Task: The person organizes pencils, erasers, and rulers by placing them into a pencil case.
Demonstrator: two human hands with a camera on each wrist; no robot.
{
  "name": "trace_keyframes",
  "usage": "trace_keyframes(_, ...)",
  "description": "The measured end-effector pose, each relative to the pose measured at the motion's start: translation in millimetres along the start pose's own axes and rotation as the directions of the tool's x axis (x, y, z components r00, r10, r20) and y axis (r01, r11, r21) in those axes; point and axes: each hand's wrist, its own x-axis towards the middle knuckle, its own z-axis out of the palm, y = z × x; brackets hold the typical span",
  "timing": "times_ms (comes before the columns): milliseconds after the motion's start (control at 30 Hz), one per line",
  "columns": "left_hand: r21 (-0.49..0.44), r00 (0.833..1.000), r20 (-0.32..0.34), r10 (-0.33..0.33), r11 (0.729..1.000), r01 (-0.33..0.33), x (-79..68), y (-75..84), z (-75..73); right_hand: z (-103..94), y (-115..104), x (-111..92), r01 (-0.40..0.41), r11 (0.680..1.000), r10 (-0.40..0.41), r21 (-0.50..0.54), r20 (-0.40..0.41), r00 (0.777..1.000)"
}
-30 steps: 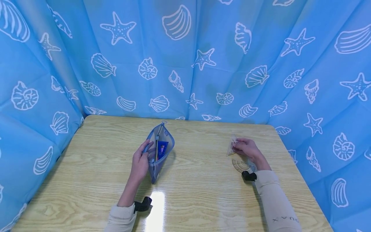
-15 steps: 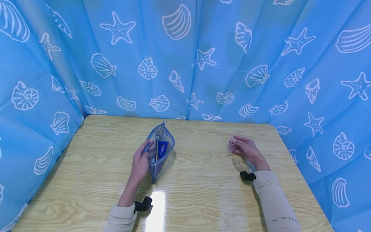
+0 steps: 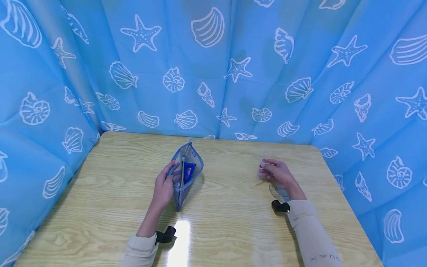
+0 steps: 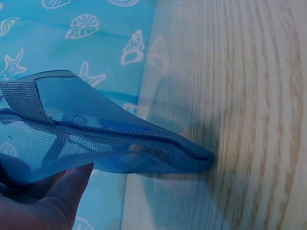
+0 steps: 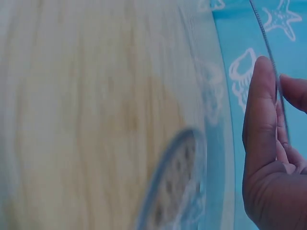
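A blue mesh zip pouch [image 3: 181, 198] stands on the table left of centre, its mouth spread wide. My left hand [image 3: 164, 187] grips its left side; the left wrist view shows fingers behind the mesh [image 4: 86, 148]. Inside the pouch are a pencil [image 3: 182, 168] and a blue set square [image 3: 189, 172]. On the right, my right hand [image 3: 279, 174] pinches a clear set square [image 3: 260, 171] between thumb and fingers, just above the table. From the right wrist, its thin marked edge [image 5: 265, 34] appears almost edge-on. A clear protractor [image 3: 275, 193] lies below this hand, partly hidden by the wrist.
The wooden table [image 3: 230, 207] has a bright glare patch [image 3: 178, 241] near its front. A blue curtain [image 3: 207, 66] with shell and starfish prints hangs behind and along both sides. Black cameras [image 3: 165, 234] sit on both wrists.
My right hand has lifted the clear set square and shifted slightly left with it, turning it as it moves. The left hand keeps holding the pouch in place. The head view has shifted slightly.
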Motion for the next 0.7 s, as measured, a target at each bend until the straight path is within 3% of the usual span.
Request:
trace_keyframes(300, -0.01, 1.0, 0.005, 0.008, 1.0, -0.008, -1.3, -0.8, 4.8, 24.3, -0.6, -2.2, 0.029, 0.999, -0.03, 0.013, 0.026, 0.999)
trace_keyframes(700, -0.014, 1.0, -0.002, 0.01, 1.0, -0.01, -2.2, -0.9, 3.0, 75.4, -27.6, -1.9, 0.083, 0.997, -0.082, -0.008, 0.089, 0.993)
